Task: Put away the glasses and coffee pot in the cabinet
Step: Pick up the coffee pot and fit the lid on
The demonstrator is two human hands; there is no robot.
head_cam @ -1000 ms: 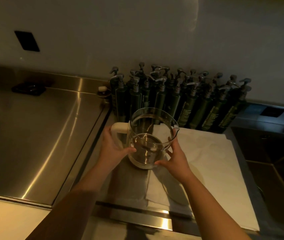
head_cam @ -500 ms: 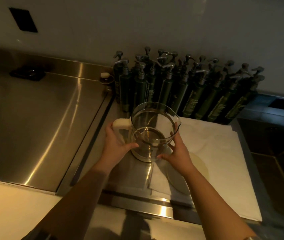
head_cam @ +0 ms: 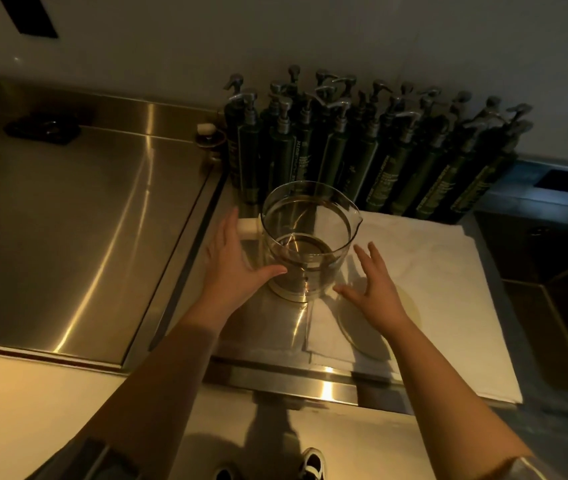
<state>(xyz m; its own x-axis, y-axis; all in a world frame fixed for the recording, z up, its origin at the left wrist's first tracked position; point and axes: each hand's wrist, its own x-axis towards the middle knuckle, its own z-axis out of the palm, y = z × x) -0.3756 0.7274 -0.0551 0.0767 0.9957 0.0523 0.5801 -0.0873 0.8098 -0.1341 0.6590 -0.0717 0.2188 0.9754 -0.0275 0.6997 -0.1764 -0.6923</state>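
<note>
The coffee pot point(head_cam: 308, 237) — clear, round glass with a pouring lip, a pale handle and a pale base ring — stands upright on the brushed steel counter point(head_cam: 68, 220), at the left edge of a white folded cloth point(head_cam: 431, 289). The left hand point(head_cam: 232, 261) is spread open beside the handle, thumb tip at the glass. The right hand point(head_cam: 374, 289) hovers open over the cloth, fingers splayed, clear of the pot. Behind stands a cluster of slim dark-green pump bottles point(head_cam: 362, 143) with metallic nozzles.
</note>
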